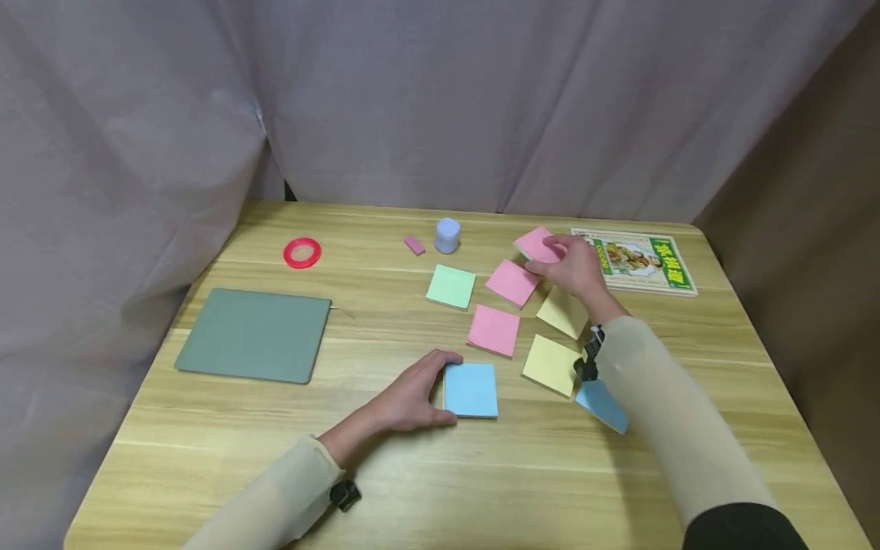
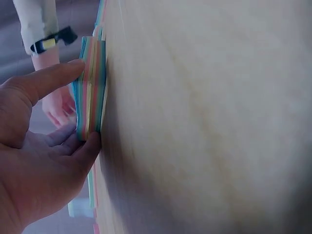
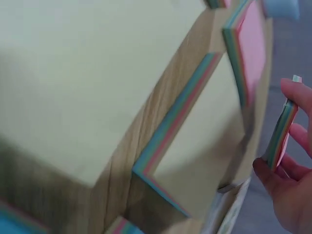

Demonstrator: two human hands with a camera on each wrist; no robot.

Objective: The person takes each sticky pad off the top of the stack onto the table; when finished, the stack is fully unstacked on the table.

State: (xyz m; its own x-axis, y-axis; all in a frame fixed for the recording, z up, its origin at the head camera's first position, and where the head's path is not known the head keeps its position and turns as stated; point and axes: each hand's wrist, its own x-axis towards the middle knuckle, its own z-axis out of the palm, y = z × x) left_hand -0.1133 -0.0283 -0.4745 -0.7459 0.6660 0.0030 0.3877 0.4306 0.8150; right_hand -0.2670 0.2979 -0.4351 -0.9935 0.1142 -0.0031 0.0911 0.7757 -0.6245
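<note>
- Left hand (image 1: 412, 397): rests on the wooden worktop (image 1: 206, 458) near the front edge, thumb and forefinger pinching the left side of the blue-topped square pad of sticky notes (image 1: 470, 389). The pad lies flat, immediately right of the hand; the left wrist view shows its multicoloured edge (image 2: 92, 87) between fingertip and thumb.
- Blue-topped pad, second (image 1: 603, 405): lies to the right, partly hidden under the right forearm.
- Two yellow-topped square pads (image 1: 550, 364) and (image 1: 562, 312): set between the forearm and the pink pads, just beside each other.
- Pink-topped square pad, nearer (image 1: 493, 330): mid-worktop, just beyond the blue pad held by the left hand.
- Grey-green rectangular mat (image 1: 254, 334): flat on the left, well apart from the pads.
- Green-topped square pad (image 1: 451, 286) and second pink-topped pad (image 1: 512, 283): side by side, further back.
- Right hand (image 1: 574, 267): fingers curled round a tilted pink-topped square pad (image 1: 536, 243), lifted off the worktop just beyond the second pink pad; its edge shows between the fingers in the right wrist view (image 3: 280, 131). This hand is the nearer to the far pads; nothing stands between it and them.
- Illustrated green-bordered booklet (image 1: 642, 261): flat, just right of the right hand.
- Red tape ring (image 1: 302, 252), small pink eraser-like block (image 1: 415, 244), pale lilac cylinder (image 1: 448, 235): along the far side.
</note>
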